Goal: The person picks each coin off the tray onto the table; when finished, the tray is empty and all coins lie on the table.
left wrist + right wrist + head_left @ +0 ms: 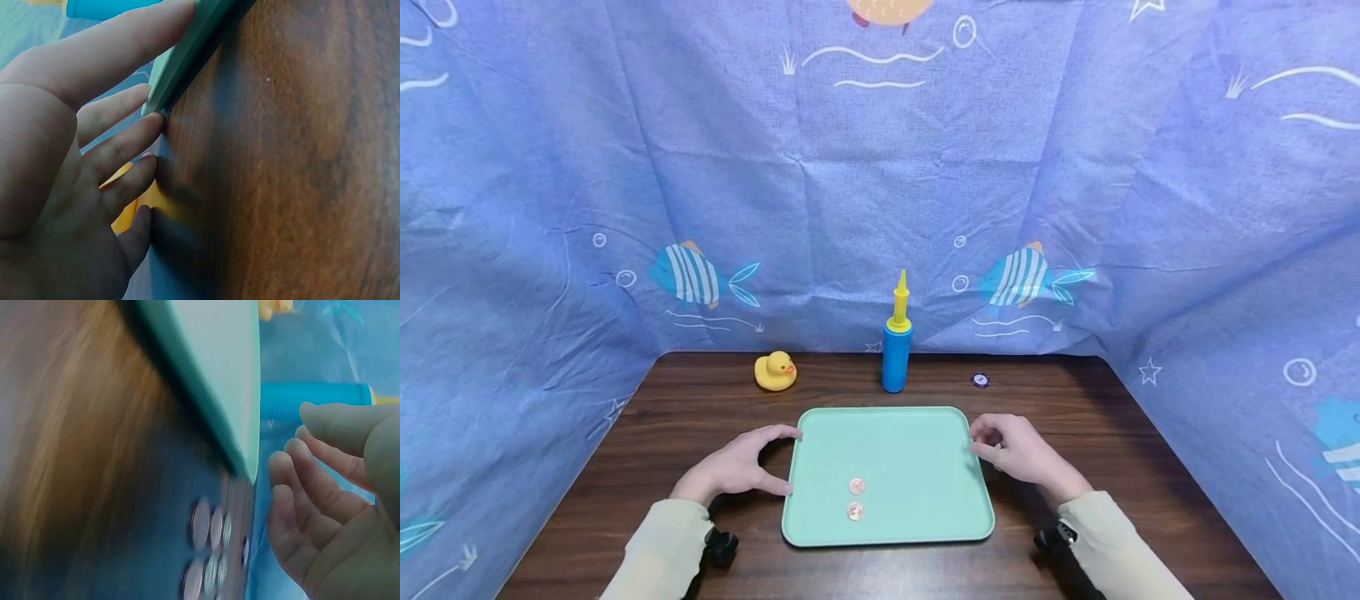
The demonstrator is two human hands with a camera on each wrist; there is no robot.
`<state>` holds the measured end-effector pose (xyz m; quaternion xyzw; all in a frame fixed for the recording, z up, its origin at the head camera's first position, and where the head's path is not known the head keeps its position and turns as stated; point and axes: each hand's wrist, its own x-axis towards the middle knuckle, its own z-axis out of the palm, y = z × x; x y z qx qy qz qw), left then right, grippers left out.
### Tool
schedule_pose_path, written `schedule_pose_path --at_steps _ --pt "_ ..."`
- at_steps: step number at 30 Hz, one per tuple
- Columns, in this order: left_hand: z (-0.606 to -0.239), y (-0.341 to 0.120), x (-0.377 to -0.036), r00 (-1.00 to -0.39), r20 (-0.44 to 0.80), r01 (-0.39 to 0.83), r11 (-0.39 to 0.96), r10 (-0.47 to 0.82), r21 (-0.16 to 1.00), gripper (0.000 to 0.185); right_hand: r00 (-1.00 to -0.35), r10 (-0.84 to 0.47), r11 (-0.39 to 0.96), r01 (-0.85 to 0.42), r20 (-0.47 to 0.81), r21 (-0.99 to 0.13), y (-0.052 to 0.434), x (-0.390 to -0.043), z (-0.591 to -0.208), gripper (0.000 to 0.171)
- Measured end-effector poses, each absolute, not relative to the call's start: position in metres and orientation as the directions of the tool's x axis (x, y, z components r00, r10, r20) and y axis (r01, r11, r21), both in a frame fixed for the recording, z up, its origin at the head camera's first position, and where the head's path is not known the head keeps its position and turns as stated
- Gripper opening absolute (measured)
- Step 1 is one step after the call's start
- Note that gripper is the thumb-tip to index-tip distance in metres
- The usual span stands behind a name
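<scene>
A pale green tray lies flat on the dark wooden table, with two copper coins towards its left side. My left hand is at the tray's left edge, thumb and forefinger spread. In the left wrist view its thumb is straight and meets the tray's rim, while the other fingers reach along the table. At the right edge is my right hand, fingers bent loosely. The right wrist view shows its thumb and fingertips apart with nothing between them, just off the tray's corner.
Behind the tray stand a yellow rubber duck, an upright blue hand pump with a yellow nozzle, and a small dark poker chip. Several coins appear on the table in the right wrist view. A blue fish-print cloth hangs around the table.
</scene>
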<state>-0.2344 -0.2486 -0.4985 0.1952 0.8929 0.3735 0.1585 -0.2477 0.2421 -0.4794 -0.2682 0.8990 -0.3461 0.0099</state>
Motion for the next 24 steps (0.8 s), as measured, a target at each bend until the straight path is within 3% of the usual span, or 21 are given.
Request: schedule_pose_path --at_steps 4,24 --pt "-0.498 -0.248 -0.234 -0.877 -0.150 0.212 0.648 0.456 0.731 0.084 -0.815 -0.546 0.617 -0.547 0.193 -0.565 0.222 -0.250 -0.479 0.007" --pt "-0.499 -0.249 -0.234 -0.872 -0.127 0.242 0.642 0.473 0.728 0.083 -0.656 -0.746 0.523 -0.686 0.118 -0.506 0.134 -0.250 -0.476 0.015"
